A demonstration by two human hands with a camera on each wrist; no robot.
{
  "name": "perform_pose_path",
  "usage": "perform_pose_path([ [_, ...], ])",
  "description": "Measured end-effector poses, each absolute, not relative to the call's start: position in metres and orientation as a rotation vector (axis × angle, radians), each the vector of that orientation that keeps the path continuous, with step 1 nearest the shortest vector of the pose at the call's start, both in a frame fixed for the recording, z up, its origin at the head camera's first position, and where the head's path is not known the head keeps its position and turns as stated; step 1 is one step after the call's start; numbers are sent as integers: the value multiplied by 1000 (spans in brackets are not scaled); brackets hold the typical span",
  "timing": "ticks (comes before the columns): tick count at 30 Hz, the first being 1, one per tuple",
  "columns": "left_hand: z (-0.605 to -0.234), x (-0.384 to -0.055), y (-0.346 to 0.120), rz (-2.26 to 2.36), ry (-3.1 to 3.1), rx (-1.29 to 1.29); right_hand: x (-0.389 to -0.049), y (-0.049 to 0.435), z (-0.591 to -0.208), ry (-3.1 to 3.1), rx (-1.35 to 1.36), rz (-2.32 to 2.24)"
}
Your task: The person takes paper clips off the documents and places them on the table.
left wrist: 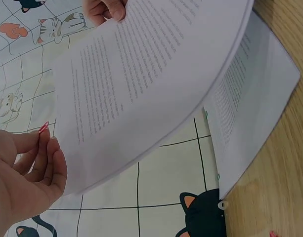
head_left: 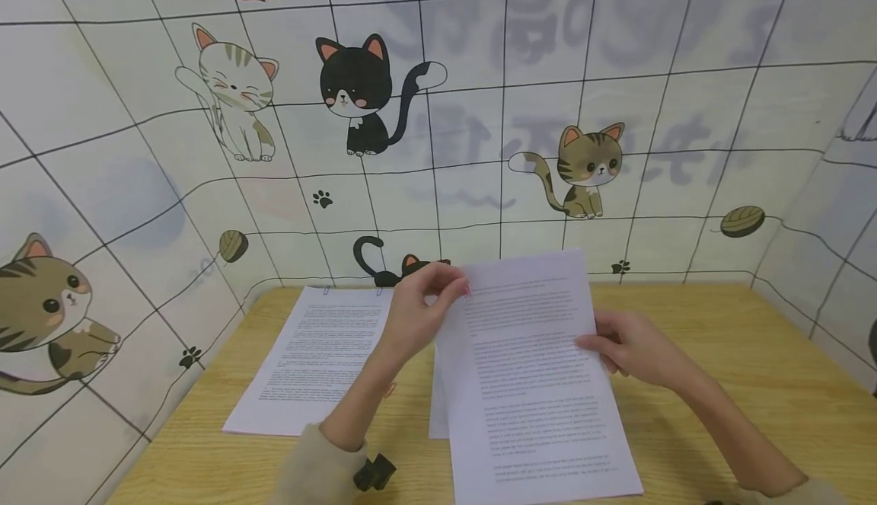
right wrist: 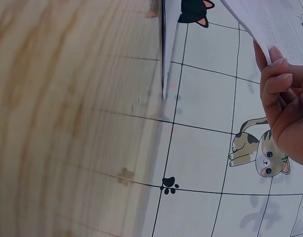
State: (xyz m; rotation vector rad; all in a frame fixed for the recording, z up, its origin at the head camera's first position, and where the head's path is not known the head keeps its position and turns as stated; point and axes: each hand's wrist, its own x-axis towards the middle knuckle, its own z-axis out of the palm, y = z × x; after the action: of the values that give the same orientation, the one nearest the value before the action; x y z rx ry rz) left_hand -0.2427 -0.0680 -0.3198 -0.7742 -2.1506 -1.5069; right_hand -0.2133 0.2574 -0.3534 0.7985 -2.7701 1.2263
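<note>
Printed sheets of paper [head_left: 534, 383] are held up, tilted, in front of me. My left hand [head_left: 421, 307] is at their top left corner, pinching a small red-pink paper clip [left wrist: 43, 127] between thumb and forefinger. In the left wrist view the clip's tip points up beside the sheets' edge; whether it grips any paper cannot be told. My right hand [head_left: 633, 345] pinches the right edge of the sheets, thumb in front and fingers behind. The right wrist view shows those fingers [right wrist: 277, 84] curled at the paper's edge.
Left on the wooden table [head_left: 719, 413] lies another printed stack [head_left: 315, 345], with clips [head_left: 326, 290] along its top edge. More paper [head_left: 438, 413] shows behind the raised sheets. An orange-red clip [head_left: 390, 390] lies near my left forearm. A cat-patterned wall covering [head_left: 473, 132] stands behind.
</note>
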Motion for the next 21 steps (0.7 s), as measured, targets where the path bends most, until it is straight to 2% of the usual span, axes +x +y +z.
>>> perform_pose_path([
  [21,-344,-236,-117,-1458,-2420,-721,-214,260,-352,-2766,767,1264],
])
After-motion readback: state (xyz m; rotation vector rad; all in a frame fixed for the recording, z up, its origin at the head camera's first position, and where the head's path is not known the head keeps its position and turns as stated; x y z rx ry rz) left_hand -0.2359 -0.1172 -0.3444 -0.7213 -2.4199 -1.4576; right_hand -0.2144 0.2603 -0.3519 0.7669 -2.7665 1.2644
